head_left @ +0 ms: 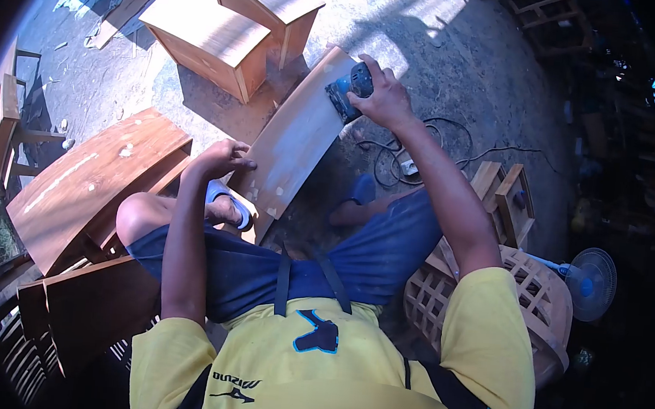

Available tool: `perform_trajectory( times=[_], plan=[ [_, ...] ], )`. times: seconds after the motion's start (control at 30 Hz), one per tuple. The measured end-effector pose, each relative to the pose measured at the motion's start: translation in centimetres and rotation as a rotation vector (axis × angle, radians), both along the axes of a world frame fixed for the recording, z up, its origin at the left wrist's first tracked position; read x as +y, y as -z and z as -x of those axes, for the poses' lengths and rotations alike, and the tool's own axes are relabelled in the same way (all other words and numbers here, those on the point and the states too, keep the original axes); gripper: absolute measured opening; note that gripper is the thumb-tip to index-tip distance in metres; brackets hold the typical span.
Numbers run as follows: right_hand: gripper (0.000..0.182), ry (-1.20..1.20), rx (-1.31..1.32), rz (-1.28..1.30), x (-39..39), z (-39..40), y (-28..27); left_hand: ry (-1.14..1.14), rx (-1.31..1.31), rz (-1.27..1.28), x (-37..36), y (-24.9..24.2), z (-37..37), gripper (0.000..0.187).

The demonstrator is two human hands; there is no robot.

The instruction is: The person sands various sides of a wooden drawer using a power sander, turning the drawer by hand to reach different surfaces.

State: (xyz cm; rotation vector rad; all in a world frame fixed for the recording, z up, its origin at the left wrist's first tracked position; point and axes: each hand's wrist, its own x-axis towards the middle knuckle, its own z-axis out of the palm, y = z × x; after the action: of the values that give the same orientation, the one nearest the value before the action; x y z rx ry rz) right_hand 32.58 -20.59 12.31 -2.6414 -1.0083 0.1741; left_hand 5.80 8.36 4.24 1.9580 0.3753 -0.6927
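A long wooden board [294,136] slants away from me between my legs, with pale patches on its face. My right hand [388,102] is wrapped around a blue and black electric sander [349,91], which rests on the board's far right part. At the near left edge, my left hand [223,158] grips the board with its fingers bent over the side. The underside of the sander and part of the left hand's grip are hidden.
Two wooden cabinets [206,33] stand beyond the board. A wooden desk-like piece [99,179] is at my left. A cable [393,152] lies coiled on the floor at right, near a latticed wooden piece [533,286] and a blue fan [592,284].
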Motion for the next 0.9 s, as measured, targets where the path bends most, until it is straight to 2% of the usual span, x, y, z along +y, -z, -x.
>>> perform_trajectory(
  times=[0.13,0.23,0.3,0.37,0.43,0.47,0.5,0.57,0.63,0.67,0.7,0.77,0.8,0.9],
  plan=[
    [0.093,0.121,-0.033,0.044,-0.7,-8.3,1.4,0.041,0.013,-0.038,0.2,0.8,-0.3,0.074],
    [0.092,0.071,-0.052,0.022,-0.2,-7.8,1.7,0.024,-0.017,-0.091,0.4,0.8,0.0,0.080],
    [0.092,-0.001,-0.043,0.014,0.5,-4.7,1.6,-0.003,-0.008,-0.016,0.4,0.2,0.4,0.082],
    [0.091,-0.012,0.033,-0.024,0.9,-0.1,0.5,-0.038,-0.043,0.056,0.4,-0.2,0.9,0.064],
    [0.089,-0.082,-0.005,-0.089,0.5,3.9,1.2,-0.169,0.023,0.110,1.6,3.7,1.0,0.057],
    [0.088,-0.089,0.012,-0.099,0.6,6.2,0.8,-0.172,-0.006,0.228,2.5,5.8,1.6,0.058],
    [0.086,-0.093,0.028,-0.111,0.6,8.5,0.4,-0.152,0.042,0.204,2.6,5.3,2.0,0.054],
    [0.086,-0.117,0.049,-0.088,0.6,12.7,0.1,-0.151,0.068,0.173,3.0,9.7,2.9,0.047],
    [0.087,-0.144,0.062,-0.070,0.9,16.8,-0.3,-0.058,0.187,0.042,1.9,8.4,3.1,0.045],
    [0.088,-0.175,0.089,-0.062,1.1,18.9,-0.5,-0.082,0.189,0.048,1.1,5.9,3.3,0.046],
    [0.089,-0.200,0.112,-0.054,1.3,20.8,-0.7,-0.083,0.185,0.047,1.3,7.1,3.7,0.046],
    [0.090,-0.275,0.161,-0.066,1.5,24.3,-1.0,-0.071,-0.015,0.008,1.5,10.6,4.0,0.046],
    [0.089,-0.340,0.161,-0.101,1.4,25.5,-1.1,-0.129,0.023,0.049,1.1,9.9,4.1,0.045],
    [0.089,-0.436,0.169,-0.081,0.9,25.9,-1.2,-0.108,-0.053,0.018,1.1,10.2,4.4,0.043]
  ],
)
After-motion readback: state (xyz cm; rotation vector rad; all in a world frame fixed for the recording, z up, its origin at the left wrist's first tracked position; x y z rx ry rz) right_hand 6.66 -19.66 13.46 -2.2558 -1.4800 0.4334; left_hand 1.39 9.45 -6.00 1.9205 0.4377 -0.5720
